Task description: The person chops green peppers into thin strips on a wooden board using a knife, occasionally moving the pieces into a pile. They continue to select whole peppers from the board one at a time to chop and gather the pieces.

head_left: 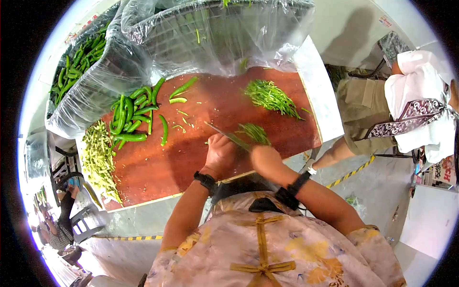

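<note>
My right hand (pixel 266 161) is closed around a knife (pixel 228 136), its blade slanting up and left across the board. Close to the blade, my left hand (pixel 221 152) is curled on the wooden board (pixel 184 160). A small green tip shows at its left edge; the green pepper under those fingers is mostly hidden. Right of the blade lie freshly cut green strips (pixel 255 132). Farther back sits a larger heap of sliced green pepper (pixel 272 97). Whole green peppers (pixel 126 115) are piled on the left part of the board.
Pale cut pieces (pixel 99 158) are heaped at the board's left edge. Plastic-lined crates (pixel 215 40) stand behind the board, and one at the left holds green peppers (pixel 81 64). A person in a white top (pixel 420 86) is at the right. Another person (pixel 62 222) sits far left.
</note>
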{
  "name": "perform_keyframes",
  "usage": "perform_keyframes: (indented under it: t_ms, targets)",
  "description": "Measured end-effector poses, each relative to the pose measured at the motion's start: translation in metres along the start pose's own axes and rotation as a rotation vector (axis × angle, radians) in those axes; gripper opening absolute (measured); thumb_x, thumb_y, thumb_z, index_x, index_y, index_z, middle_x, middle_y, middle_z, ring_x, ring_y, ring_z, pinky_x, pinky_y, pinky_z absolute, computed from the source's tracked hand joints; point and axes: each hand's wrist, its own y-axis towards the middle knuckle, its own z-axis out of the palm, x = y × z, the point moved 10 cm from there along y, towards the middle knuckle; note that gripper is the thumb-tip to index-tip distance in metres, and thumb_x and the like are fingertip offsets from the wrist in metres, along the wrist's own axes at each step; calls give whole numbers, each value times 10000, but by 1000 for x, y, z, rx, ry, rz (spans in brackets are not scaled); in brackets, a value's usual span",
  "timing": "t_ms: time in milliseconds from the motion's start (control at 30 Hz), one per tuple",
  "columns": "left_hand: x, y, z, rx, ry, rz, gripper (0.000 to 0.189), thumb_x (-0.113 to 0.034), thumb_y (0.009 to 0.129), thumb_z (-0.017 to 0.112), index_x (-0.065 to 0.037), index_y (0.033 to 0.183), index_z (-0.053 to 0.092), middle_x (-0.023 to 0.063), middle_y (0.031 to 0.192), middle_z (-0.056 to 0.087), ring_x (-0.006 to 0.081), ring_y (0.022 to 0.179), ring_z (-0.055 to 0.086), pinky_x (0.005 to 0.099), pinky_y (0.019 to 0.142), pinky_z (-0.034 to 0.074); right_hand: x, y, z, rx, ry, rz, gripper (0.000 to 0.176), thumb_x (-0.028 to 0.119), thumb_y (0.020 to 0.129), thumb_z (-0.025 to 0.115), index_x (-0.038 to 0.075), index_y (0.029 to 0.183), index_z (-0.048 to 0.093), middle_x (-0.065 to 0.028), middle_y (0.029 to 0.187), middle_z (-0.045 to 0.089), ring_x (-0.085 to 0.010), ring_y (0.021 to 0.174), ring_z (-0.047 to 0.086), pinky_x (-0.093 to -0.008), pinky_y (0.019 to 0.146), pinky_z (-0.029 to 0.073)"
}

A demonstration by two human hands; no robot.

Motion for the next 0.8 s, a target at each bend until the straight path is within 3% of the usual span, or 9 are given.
perform_keyframes:
  t_ms: [167, 233, 333, 433, 533, 600, 800]
  targets:
    - [13, -9, 8, 2, 15, 18, 113, -80, 587, 606, -86, 697, 582, 71, 772, 554, 303, 819, 516, 446, 747, 401, 38, 27, -11, -176, 102, -113, 147, 81, 732, 529, 1, 654, 624, -233, 689, 613, -391, 640, 616, -477, 577, 499]
    - [18, -9, 19, 13, -14, 3, 129, -41, 595, 630, -57, 719, 601, 76, 822, 582, 307, 895, 539, 438, 786, 412, 27, 30, -8, -262, 63, -166, 144, 126, 706, 584, 24, 608, 610, -224, 628, 593, -391, 572, 590, -475, 547, 476]
    - [18, -13, 12, -7, 33, -59, 174, -41, 667, 689, -59, 836, 651, 80, 917, 596, 294, 988, 540, 432, 850, 408, 8, 20, -22, -249, 121, -86, 209, 160, 753, 588, 13, 605, 604, -227, 606, 574, -394, 572, 583, -475, 558, 477]
    - [16, -15, 11, -25, 49, -20, 175, -38, 665, 689, -74, 832, 650, 58, 898, 594, 282, 996, 534, 425, 850, 397, -2, -3, -20, -155, 72, -64, 226, 192, 791, 566, 16, 663, 626, -211, 629, 593, -400, 576, 581, -493, 562, 468]
    - [7, -12, 5, -36, 138, -11, 129, -61, 674, 688, -99, 792, 654, 21, 896, 608, 256, 963, 535, 410, 825, 383, -5, -31, -20, -109, 51, -20, 194, 181, 767, 574, 23, 665, 624, -204, 646, 602, -391, 596, 588, -494, 552, 464]
    - [9, -12, 6, -28, 141, -15, 122, -66, 670, 693, -100, 780, 653, 19, 897, 610, 252, 955, 536, 408, 815, 384, -4, -41, -20, -141, 59, -57, 127, 92, 708, 564, -5, 642, 610, -231, 650, 594, -409, 657, 602, -512, 599, 473]
    - [22, -16, 12, -29, 88, -44, 104, -82, 665, 702, -113, 749, 651, 18, 887, 609, 250, 925, 531, 406, 797, 384, -2, -45, -25, -70, 29, -48, 143, 102, 713, 545, -15, 671, 615, -243, 675, 599, -425, 674, 594, -516, 625, 465]
